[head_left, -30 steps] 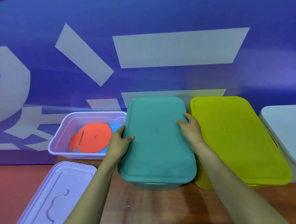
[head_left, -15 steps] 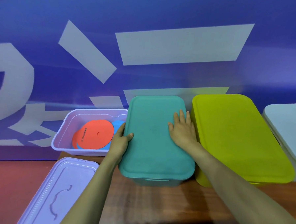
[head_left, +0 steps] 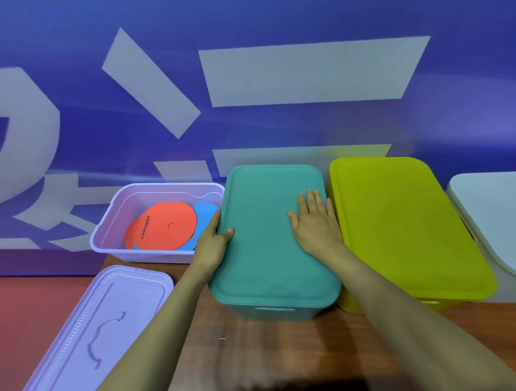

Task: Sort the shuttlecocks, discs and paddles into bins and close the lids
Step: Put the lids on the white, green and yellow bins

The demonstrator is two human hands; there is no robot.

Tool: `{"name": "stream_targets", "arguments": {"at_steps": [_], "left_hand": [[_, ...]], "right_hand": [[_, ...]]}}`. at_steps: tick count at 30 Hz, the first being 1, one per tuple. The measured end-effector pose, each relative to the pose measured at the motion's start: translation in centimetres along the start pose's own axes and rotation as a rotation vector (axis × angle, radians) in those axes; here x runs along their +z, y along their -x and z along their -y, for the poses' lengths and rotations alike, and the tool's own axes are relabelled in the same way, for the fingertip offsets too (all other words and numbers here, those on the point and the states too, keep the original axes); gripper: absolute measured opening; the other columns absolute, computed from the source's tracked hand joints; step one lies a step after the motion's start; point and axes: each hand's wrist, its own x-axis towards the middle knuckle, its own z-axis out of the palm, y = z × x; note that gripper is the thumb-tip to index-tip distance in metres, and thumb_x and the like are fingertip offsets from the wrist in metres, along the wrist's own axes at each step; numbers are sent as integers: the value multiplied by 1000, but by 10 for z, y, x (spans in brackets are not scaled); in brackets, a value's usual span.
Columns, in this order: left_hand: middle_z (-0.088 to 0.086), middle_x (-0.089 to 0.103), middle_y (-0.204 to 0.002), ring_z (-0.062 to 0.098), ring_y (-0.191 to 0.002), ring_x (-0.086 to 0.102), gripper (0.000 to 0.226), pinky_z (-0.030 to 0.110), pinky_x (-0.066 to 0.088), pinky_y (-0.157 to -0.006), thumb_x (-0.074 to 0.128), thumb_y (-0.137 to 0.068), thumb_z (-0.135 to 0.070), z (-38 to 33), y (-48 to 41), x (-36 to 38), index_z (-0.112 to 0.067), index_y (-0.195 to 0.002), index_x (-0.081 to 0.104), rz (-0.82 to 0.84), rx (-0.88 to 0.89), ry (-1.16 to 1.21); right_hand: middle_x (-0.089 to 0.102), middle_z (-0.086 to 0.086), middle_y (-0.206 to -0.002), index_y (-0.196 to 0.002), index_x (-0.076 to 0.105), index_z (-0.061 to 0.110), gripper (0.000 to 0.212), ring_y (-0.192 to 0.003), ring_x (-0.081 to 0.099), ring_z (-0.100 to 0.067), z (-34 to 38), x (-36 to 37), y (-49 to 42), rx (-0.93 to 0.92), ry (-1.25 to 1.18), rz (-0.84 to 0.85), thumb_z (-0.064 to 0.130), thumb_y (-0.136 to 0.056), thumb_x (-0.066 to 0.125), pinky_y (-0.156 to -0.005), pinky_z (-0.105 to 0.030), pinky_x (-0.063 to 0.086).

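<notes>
A lilac lid (head_left: 88,338) lay at lower left. At centre, the teal lid (head_left: 266,254) sat on its teal bin (head_left: 272,312) on the desk (head_left: 274,359). The left hand (head_left: 213,242) gripped its left edge, thumb on top. The right hand (head_left: 316,222) pressed flat, fingers (head_left: 311,200) straight. Farther left, an orange disc (head_left: 165,225) and a blue disc (head_left: 205,216) lay in the open lilac bin (head_left: 112,233).

Colours: teal lid (head_left: 268,239) and teal bin (head_left: 272,312); lime-green lid (head_left: 401,223); pale grey lid (head_left: 499,212); translucent lilac bin (head_left: 148,187); lilac lid (head_left: 88,338) with ribbed border; orange-red disc (head_left: 165,227) with a line of dark lettering; sky-blue disc (head_left: 205,213); brown wood-grain counter (head_left: 288,349); deep blue backdrop (head_left: 271,15) patterned with pale grey strokes; red floor (head_left: 32,302).
</notes>
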Motion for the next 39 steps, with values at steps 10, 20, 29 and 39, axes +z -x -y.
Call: {"name": "stream_targets", "arguments": {"at_steps": [10,20,29,39], "left_hand": [[14,24,-153,28,-142,18,54,37,13,-117,50,-93,-12,-12,8,18,-6,-143,31,-220,339,-728],[-4,12,-158,17,-146,5,75,39,-3,-116,-4,-83,-54,2,31,60,-28,-149,18,-156,291,-1134],[7,37,-147,25,-135,34,45,32,26,-111,55,-91,-24,-34,26,32,-15,-134,49,-80,357,-871],[14,61,-117,29,-114,53,28,27,33,-97,61,-85,-4,6,18,-123,-3,-113,63,-269,517,-563]], "right_hand": [[2,-13,-158,-150,8,8,59,-146,-5,-26,1,-9,-2,-4,11,27,40,-101,16,-117,-43,-7],[9,-9,-158,-149,14,15,55,-146,3,-25,-3,2,15,-244,-55,2,40,-101,20,-118,-40,1],[27,-8,-151,-141,34,15,49,-141,15,-27,8,-13,10,-251,-179,34,34,-97,41,-115,-43,14],[53,-11,-129,-127,53,6,36,-122,45,-28,157,-35,45,-487,-433,-229,12,-92,53,-104,-32,29]]}}
